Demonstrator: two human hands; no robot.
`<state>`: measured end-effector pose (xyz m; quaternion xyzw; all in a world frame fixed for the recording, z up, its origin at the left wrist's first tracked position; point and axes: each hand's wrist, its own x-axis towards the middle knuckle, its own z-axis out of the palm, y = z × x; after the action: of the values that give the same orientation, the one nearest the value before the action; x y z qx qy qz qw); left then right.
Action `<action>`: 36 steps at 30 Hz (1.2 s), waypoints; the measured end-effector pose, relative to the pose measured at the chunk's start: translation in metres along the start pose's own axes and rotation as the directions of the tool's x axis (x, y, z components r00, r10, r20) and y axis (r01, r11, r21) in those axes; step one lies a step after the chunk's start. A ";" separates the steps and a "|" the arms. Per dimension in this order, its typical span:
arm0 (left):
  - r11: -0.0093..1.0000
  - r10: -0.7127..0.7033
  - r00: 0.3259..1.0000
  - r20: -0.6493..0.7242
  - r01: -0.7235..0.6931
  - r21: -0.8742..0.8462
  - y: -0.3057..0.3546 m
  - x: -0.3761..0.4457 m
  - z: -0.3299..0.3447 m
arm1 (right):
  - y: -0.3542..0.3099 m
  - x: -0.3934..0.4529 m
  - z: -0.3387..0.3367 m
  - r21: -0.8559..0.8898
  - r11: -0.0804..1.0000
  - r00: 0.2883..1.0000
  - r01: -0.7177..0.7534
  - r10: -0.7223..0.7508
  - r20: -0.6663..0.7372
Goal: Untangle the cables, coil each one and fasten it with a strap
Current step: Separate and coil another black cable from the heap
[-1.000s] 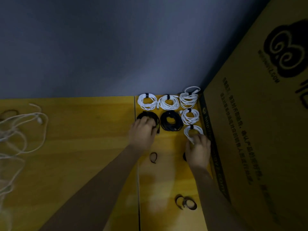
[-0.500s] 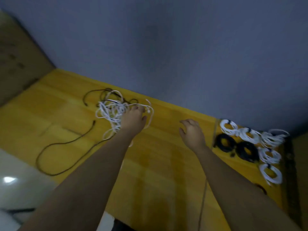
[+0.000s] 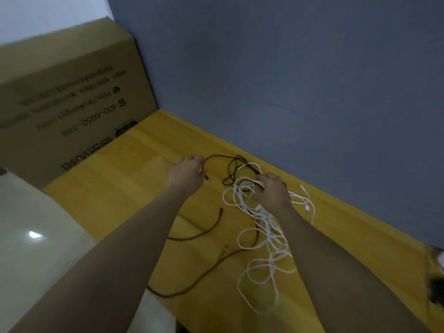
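Note:
A tangle of white cables (image 3: 262,236) lies on the yellow wooden table (image 3: 120,188), mixed with a long black cable (image 3: 206,267) that loops toward the wall and trails to the near edge. My right hand (image 3: 274,191) sits on the top of the tangle, fingers curled into the white and black strands. To its left, my left hand (image 3: 187,171) reaches the far loop of the black cable, fingertips curled on it, with a cable end beside the thumb. No strap is in view.
A large cardboard box (image 3: 67,104) stands at the table's back left. A blue-grey wall (image 3: 288,80) runs along the far side. A pale glossy surface (image 3: 31,236) lies beyond the table's left edge. Blurred dark and white shapes (image 3: 438,272) sit at the far right.
The view has swung left from the finished coils to the tangle. My right hand moved onto the tangled cables, and my left hand shifted off them to the black cable's far loop.

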<state>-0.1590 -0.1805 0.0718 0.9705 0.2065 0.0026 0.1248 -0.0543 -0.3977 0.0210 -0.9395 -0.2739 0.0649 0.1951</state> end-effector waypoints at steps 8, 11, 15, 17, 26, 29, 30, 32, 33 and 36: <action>0.998 -0.059 0.993 0.098 0.060 -0.011 -0.113 0.053 0.019 | -0.078 0.092 0.088 -0.026 0.998 0.985 0.053 -0.047 0.166; 0.996 -0.083 0.988 0.132 0.086 -0.017 -0.134 0.062 0.031 | -0.087 0.113 0.117 -0.061 0.997 0.969 0.044 -0.028 0.246; 0.994 -0.096 0.981 0.168 0.103 -0.029 -0.153 0.070 0.047 | -0.091 0.137 0.152 -0.135 0.991 0.939 0.003 0.044 0.341; 0.995 -0.091 0.980 0.177 0.099 -0.033 -0.162 0.072 0.052 | -0.092 0.142 0.166 -0.149 0.988 0.927 -0.046 0.098 0.363; 0.996 0.060 0.973 0.224 -0.044 -0.076 -0.209 0.087 0.056 | -0.133 0.128 0.213 0.034 0.985 0.966 -0.166 0.156 0.205; 0.979 0.200 0.943 0.264 -0.182 -0.091 -0.221 0.101 0.053 | -0.172 0.116 0.218 0.270 0.947 0.985 -0.174 0.161 0.067; 0.964 0.265 0.922 0.281 -0.247 -0.098 -0.226 0.105 0.052 | -0.187 0.112 0.217 0.323 0.931 0.984 -0.170 0.179 0.002; 0.916 0.402 0.864 0.303 -0.375 -0.144 -0.237 0.109 0.049 | -0.214 0.103 0.210 0.397 0.905 0.973 -0.152 0.207 -0.098; 0.888 0.459 0.838 0.296 -0.421 -0.184 -0.244 0.109 0.048 | -0.226 0.098 0.207 0.434 0.890 0.965 -0.144 0.224 -0.139; 0.800 0.578 0.795 0.186 -0.506 -0.324 -0.257 0.107 0.044 | -0.257 0.081 0.197 0.565 0.818 0.930 -0.106 0.282 -0.235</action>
<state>-0.1616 0.0784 -0.0380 0.9544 -0.1042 -0.0694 0.2709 -0.1573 -0.0899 -0.0571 -0.8669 -0.1120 0.0124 0.4856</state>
